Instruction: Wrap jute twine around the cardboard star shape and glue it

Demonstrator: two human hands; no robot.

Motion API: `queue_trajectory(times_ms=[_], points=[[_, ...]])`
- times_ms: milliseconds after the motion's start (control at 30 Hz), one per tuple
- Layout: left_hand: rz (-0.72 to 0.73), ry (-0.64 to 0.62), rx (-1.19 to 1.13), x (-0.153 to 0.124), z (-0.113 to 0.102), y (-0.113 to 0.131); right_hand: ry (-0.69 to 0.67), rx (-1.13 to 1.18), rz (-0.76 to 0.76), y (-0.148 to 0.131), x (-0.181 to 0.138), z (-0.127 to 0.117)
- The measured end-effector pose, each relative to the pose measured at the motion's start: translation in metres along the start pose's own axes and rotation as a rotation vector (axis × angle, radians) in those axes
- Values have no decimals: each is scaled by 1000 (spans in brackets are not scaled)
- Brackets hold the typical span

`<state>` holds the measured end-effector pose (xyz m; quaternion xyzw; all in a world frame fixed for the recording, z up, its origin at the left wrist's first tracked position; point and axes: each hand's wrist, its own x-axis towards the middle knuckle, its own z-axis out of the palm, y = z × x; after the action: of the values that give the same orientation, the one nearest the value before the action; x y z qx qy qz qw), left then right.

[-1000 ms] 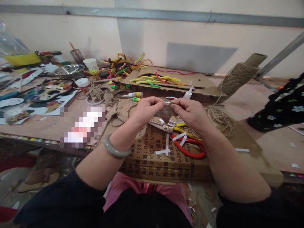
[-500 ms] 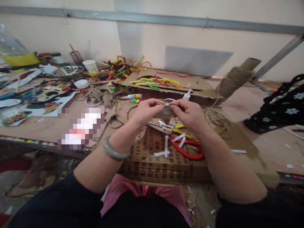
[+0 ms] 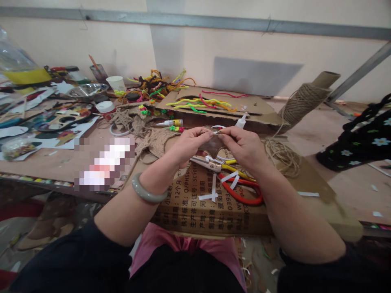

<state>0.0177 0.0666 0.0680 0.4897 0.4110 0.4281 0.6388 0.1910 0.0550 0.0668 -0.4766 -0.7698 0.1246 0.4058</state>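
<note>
Brown piece (image 3: 215,147), held above the middle of a cardboard box (image 3: 189,221) at the front edge of the bench (image 3: 113,140). Left hand (image 3: 193,143) and right hand (image 3: 242,145) are close together, thumb and fingers of each pinched on its upper edge; a white sliver shows between the fingertips. Below: red-handled scissors (image 3: 244,200) and paper strips (image 3: 214,187), near the box's front edge. Beyond the right hand: white bottle (image 3: 241,121). Farther right: twine roll (image 3: 305,105), tilted, toward the bench's far edge.

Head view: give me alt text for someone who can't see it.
A person's left grip and right grip hold a brown piece over printed cardboard. Red-handled scissors and white strips lie on it, a tilted twine roll to the right.
</note>
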Motion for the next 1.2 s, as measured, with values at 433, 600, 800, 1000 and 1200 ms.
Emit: queue_trajectory(times_ms=[433, 600, 800, 1000, 1200], points=[[97, 14, 73, 0, 2, 3, -30, -262, -91, 2, 0, -8], [184, 29, 192, 3, 0, -3, 68, -442, -121, 1, -6, -6], [208, 31, 239, 3, 0, -2, 162, -376, -169, -5, -7, -2], [211, 13, 273, 1, 1, -1, 144, -207, -80, -8, -6, -2], [271, -38, 246, 2, 0, -5, 96, 17, 74, -6, -3, -3]])
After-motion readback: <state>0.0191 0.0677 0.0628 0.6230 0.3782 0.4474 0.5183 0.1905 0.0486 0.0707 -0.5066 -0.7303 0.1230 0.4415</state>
